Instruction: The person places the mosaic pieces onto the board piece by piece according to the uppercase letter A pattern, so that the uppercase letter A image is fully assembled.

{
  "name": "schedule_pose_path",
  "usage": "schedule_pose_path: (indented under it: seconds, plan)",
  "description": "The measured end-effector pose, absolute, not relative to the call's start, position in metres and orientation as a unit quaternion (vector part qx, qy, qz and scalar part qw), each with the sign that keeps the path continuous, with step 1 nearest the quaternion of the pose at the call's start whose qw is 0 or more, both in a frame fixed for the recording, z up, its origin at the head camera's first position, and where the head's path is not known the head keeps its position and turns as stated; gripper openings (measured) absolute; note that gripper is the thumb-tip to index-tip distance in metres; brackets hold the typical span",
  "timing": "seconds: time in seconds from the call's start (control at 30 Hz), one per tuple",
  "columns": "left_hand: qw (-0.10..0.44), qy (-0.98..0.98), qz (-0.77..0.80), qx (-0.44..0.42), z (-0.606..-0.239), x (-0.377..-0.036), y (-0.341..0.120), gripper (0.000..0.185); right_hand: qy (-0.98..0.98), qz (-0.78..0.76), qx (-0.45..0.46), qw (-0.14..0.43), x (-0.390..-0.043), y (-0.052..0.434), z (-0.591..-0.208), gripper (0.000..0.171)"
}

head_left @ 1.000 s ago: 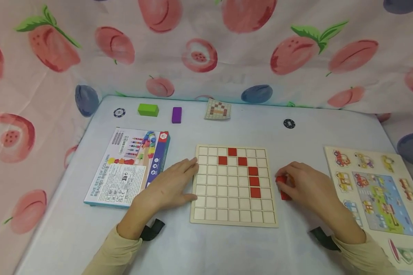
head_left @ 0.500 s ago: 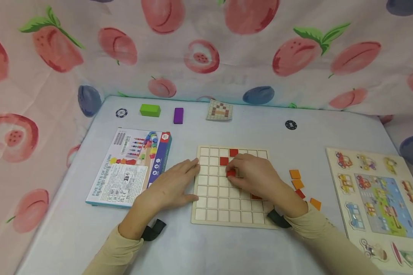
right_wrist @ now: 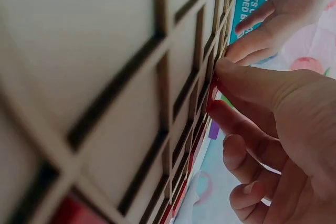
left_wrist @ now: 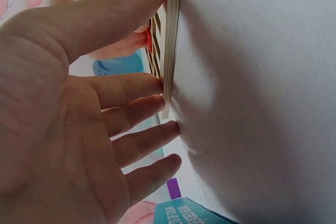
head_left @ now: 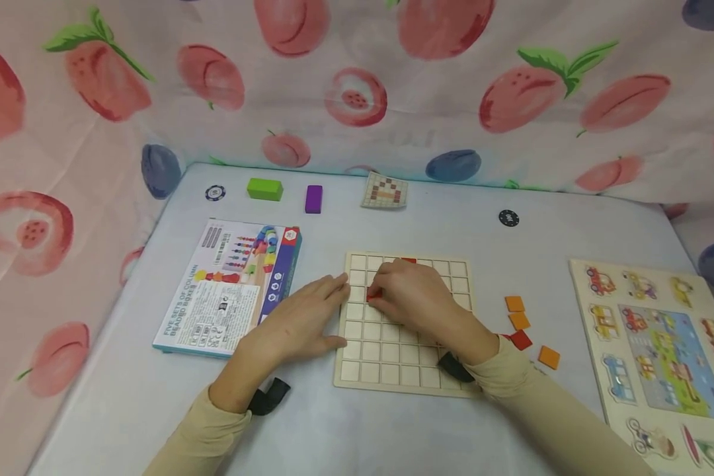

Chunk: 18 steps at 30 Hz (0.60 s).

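The right hand point(head_left: 416, 297) lies over the wooden grid board point(head_left: 393, 360) in the middle of the table point(head_left: 345, 436), pinching a red tile point(head_left: 373, 295) between thumb and fingertip in the left part of the board's upper rows. The left hand point(head_left: 300, 324) rests flat with straight fingers, its fingertips against the board's left edge.

The right hand and sleeve cover much of the board's centre and right, so of the tiles already laid only a red sliver point(head_left: 409, 261) shows at the far row. Right of the board lie three loose orange tiles point(head_left: 514, 303) and a loose red one point(head_left: 520, 340); further right is a vehicle puzzle point(head_left: 654, 344). A toy box point(head_left: 232, 287) lies just left of the left hand. At the far edge sit a green block point(head_left: 265, 189), a purple block point(head_left: 313, 198), a pattern card point(head_left: 385, 190) and two dark chips point(head_left: 508, 217).

The right wrist view alone shows the red tile point(right_wrist: 212, 94) held edge-on at the grid. The left wrist view shows fingers point(left_wrist: 134, 90) pressed on the board's rim point(left_wrist: 172, 35).
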<state>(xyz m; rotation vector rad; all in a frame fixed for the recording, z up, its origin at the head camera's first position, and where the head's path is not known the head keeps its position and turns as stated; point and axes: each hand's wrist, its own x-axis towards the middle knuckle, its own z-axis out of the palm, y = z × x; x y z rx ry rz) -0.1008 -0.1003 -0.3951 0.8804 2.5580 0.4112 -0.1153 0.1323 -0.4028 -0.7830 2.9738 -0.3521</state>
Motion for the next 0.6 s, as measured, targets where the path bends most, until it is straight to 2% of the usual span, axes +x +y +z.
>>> schedule_pose_path:
  seconds: [0.27, 0.47, 0.6]
  plan:
    - [0.207, 0.915, 0.15, 0.311, -0.397, -0.1, -0.097, 0.088, 0.961, -0.122, -0.249, 0.016, -0.106, 0.146, -0.403, 0.01]
    - [0.208, 0.916, 0.151, 0.308, -0.396, -0.1, -0.097, 0.088, 0.967, -0.149, -0.204, 0.027, -0.079, 0.176, -0.4, 0.016]
    - [0.209, 0.916, 0.152, 0.306, -0.396, -0.1, -0.098, 0.088, 0.969, -0.172, -0.18, 0.01, -0.056, 0.205, -0.405, 0.017]
